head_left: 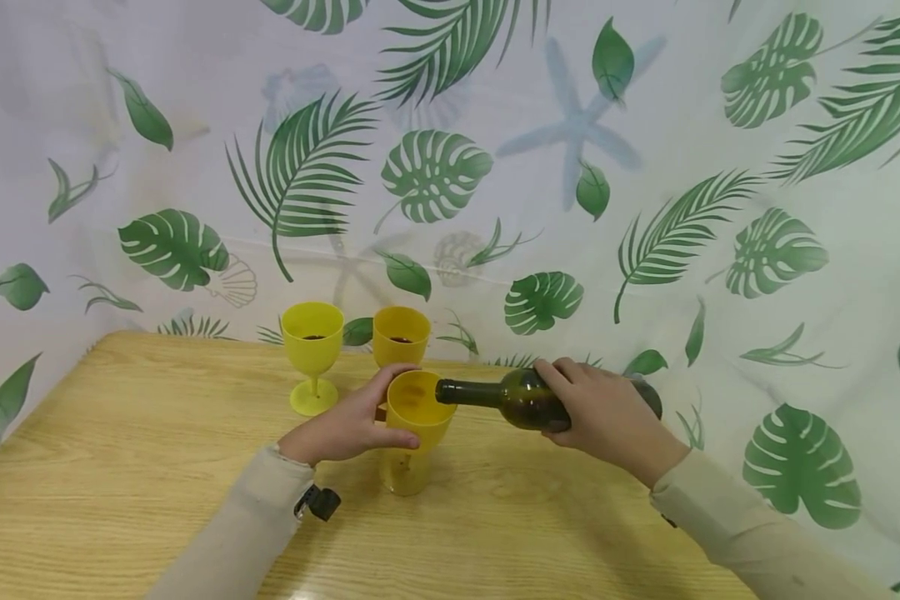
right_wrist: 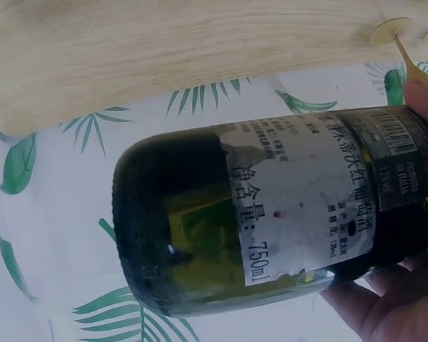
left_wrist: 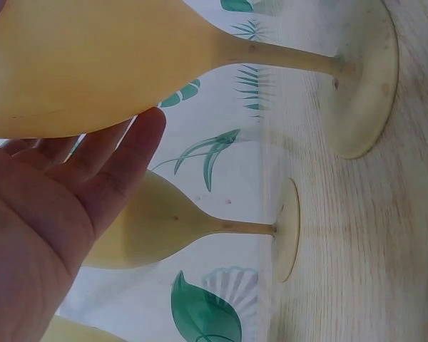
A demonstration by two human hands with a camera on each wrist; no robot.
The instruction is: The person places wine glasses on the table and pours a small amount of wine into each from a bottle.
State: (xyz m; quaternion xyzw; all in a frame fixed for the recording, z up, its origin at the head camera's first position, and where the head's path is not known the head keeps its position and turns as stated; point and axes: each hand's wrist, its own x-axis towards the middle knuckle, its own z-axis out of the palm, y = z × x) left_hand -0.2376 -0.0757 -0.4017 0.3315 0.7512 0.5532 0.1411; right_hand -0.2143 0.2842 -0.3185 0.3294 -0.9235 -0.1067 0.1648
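A yellow plastic wine goblet (head_left: 422, 423) stands upright on the table, and my left hand (head_left: 348, 427) holds it round the bowl. In the left wrist view the fingers curve behind that bowl (left_wrist: 93, 64), while its foot rests on the wood. My right hand (head_left: 607, 410) grips a dark green wine bottle (head_left: 523, 400) round its body. The bottle lies nearly level, its mouth at the goblet's rim on the right side. A torn white label (right_wrist: 299, 206) shows in the right wrist view. Whether liquid is flowing cannot be made out.
Behind the held goblet stand a bright yellow goblet (head_left: 312, 354) at left and an orange-yellow goblet (head_left: 401, 333), both with some dark liquid inside. The wooden table (head_left: 157, 467) ends at a white curtain (head_left: 645, 125) printed with green leaves.
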